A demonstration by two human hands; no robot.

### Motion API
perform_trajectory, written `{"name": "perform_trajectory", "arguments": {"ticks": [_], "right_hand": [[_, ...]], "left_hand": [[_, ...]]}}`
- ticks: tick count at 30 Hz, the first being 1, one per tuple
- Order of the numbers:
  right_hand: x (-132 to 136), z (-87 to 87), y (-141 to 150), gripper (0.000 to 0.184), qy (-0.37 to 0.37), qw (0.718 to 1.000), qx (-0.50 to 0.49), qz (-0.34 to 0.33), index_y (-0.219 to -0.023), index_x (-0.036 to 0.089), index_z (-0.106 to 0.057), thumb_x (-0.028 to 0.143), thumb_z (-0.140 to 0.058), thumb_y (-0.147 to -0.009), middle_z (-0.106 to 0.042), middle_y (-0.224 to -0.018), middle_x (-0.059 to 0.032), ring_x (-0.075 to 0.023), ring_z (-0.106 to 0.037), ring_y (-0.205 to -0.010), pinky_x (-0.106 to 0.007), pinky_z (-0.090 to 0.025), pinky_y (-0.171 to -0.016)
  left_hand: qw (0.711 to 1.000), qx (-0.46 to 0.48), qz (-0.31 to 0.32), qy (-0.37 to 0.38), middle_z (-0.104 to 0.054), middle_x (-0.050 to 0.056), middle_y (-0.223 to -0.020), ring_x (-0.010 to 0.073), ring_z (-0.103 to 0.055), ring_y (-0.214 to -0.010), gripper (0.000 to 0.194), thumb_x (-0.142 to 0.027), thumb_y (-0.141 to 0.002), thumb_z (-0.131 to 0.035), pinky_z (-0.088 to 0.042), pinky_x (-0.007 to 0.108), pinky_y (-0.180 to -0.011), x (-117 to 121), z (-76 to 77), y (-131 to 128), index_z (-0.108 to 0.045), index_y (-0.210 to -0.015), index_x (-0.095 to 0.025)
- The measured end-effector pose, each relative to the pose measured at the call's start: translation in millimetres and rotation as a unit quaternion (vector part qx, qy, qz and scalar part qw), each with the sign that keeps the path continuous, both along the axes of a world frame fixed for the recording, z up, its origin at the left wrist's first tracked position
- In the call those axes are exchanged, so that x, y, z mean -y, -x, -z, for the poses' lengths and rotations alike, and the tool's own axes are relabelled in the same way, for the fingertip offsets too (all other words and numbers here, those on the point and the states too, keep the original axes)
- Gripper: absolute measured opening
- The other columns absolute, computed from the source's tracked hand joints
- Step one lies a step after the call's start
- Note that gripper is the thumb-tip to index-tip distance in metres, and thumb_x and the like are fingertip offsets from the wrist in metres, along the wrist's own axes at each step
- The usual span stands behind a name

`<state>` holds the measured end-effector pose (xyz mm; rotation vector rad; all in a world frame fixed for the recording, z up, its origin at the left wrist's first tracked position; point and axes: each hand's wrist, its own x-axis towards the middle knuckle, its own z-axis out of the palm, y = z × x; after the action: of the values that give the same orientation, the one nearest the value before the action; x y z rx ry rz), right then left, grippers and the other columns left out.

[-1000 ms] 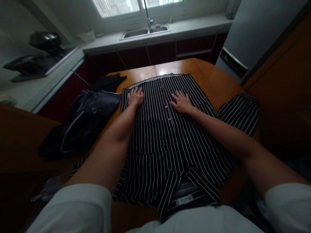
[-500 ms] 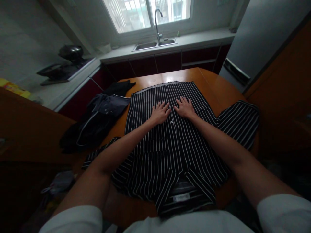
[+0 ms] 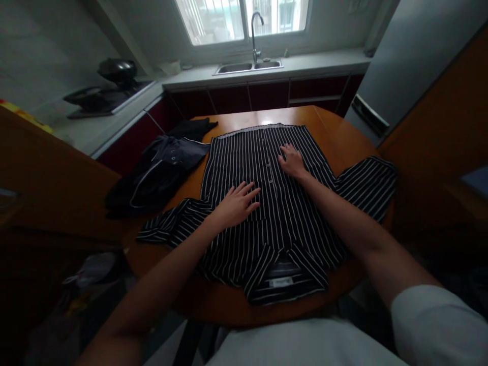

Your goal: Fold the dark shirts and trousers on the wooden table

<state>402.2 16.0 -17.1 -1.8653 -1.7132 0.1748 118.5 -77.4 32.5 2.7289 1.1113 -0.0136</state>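
Note:
A black shirt with white stripes lies spread, front up and buttoned, on a round wooden table, its collar toward me and its sleeves out to both sides. My left hand rests flat on the shirt's left front, fingers spread, holding nothing. My right hand lies flat farther up, just right of the button line, fingers stretched out.
A heap of dark clothing sits at the table's left edge. Behind the table runs a counter with a sink and tap under a window. A hob with a dark pan is at the left, a grey fridge at the right.
My left hand has slid down the shirt toward me, from beside the right hand to the left front. The right hand stayed almost where it was. The view has shifted slightly.

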Motion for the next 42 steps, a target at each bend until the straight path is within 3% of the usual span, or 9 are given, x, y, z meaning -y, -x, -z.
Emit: {"name": "perform_trajectory", "arguments": {"ticks": [7,15,18,23,29,34,37,42], "right_hand": [[76.4,-31.9,23.0,0.049,-0.013,0.996,-0.076,-0.04,-0.14,0.012,-0.059,0.026,-0.052,-0.093,-0.044,-0.158,-0.0158,-0.0262,-0.033,-0.151,-0.048,-0.028,-0.123],[137.2,-52.8,21.4,0.044,-0.045,0.989,-0.138,-0.02,-0.134,0.017,-0.064,0.028,-0.049,-0.093,-0.055,-0.149,-0.0125,-0.0263,-0.044,-0.145,-0.051,-0.032,-0.122],[149.0,-55.4,34.7,0.043,-0.064,0.986,-0.155,-0.023,-0.132,0.02,-0.065,0.027,-0.049,-0.093,-0.056,-0.149,-0.0106,-0.0244,-0.044,-0.144,-0.05,-0.033,-0.122],[163.3,-50.0,53.1,0.044,-0.051,0.983,-0.171,-0.034,-0.131,0.019,-0.066,0.024,-0.05,-0.09,-0.056,-0.149,-0.0109,-0.0237,-0.044,-0.145,-0.049,-0.033,-0.123],[176.5,-36.4,52.5,0.043,-0.037,0.984,-0.17,-0.038,-0.129,0.02,-0.066,0.023,-0.051,-0.089,-0.056,-0.148,-0.0116,-0.0249,-0.043,-0.146,-0.052,-0.032,-0.123],[180.8,-28.9,48.8,0.043,-0.033,0.984,-0.17,-0.045,-0.129,0.022,-0.067,0.026,-0.052,-0.089,-0.056,-0.148,-0.012,-0.027,-0.044,-0.145,-0.054,-0.032,-0.123],[182.0,-27.7,47.5,0.043,-0.037,0.983,-0.172,-0.052,-0.129,0.02,-0.067,0.027,-0.052,-0.089,-0.056,-0.148,-0.0138,-0.0282,-0.044,-0.144,-0.055,-0.033,-0.122],[185.9,-27.2,46.3,0.042,-0.045,0.982,-0.176,-0.059,-0.128,0.024,-0.067,0.028,-0.053,-0.089,-0.056,-0.148,-0.0124,-0.0291,-0.045,-0.144,-0.058,-0.033,-0.121]], "left_hand": [[0.98,0.184,-0.07,0.002,-0.05,0.007,-0.154,0.0227,-0.044,-0.144,0.047,-0.043,-0.104,-0.041,-0.034,0.042,-0.122,29.4,-16.5,29.3,-0.056,-0.143,-0.021],[0.942,0.276,-0.192,0.002,-0.067,0.004,-0.132,0.0237,-0.059,-0.128,0.041,-0.038,-0.1,-0.038,-0.045,0.042,-0.115,64.3,-31.0,44.2,-0.069,-0.123,-0.026],[0.934,0.281,-0.221,0.021,-0.067,0.004,-0.131,0.0247,-0.059,-0.127,0.04,-0.038,-0.098,-0.039,-0.046,0.043,-0.114,73.2,-28.8,46.1,-0.07,-0.12,-0.027],[0.926,0.291,-0.237,0.032,-0.068,0.005,-0.13,0.0263,-0.059,-0.126,0.04,-0.041,-0.097,-0.04,-0.044,0.046,-0.115,86.3,-10.0,60.6,-0.07,-0.119,-0.027],[0.9,0.272,-0.324,-0.108,-0.068,0.007,-0.125,0.027,-0.061,-0.122,0.036,-0.04,-0.093,-0.043,-0.044,0.043,-0.113,95.4,2.7,120.4,-0.067,-0.114,-0.022],[0.832,0.184,-0.477,-0.216,-0.064,0.01,-0.13,0.0289,-0.055,-0.129,0.035,-0.04,-0.092,-0.044,-0.039,0.044,-0.116,104.4,3.7,176.3,-0.063,-0.116,-0.022],[0.801,0.145,-0.54,-0.215,-0.062,0.015,-0.133,0.0325,-0.053,-0.13,0.048,-0.045,-0.091,-0.046,-0.039,0.046,-0.115,106.0,11.1,202.8,-0.059,-0.127,-0.016],[0.764,0.114,-0.621,-0.13,-0.06,0.023,-0.134,0.04,-0.054,-0.128,0.071,-0.057,-0.091,-0.044,-0.042,0.051,-0.109,93.2,28.6,240.9,-0.053,-0.139,-0.007]]}}
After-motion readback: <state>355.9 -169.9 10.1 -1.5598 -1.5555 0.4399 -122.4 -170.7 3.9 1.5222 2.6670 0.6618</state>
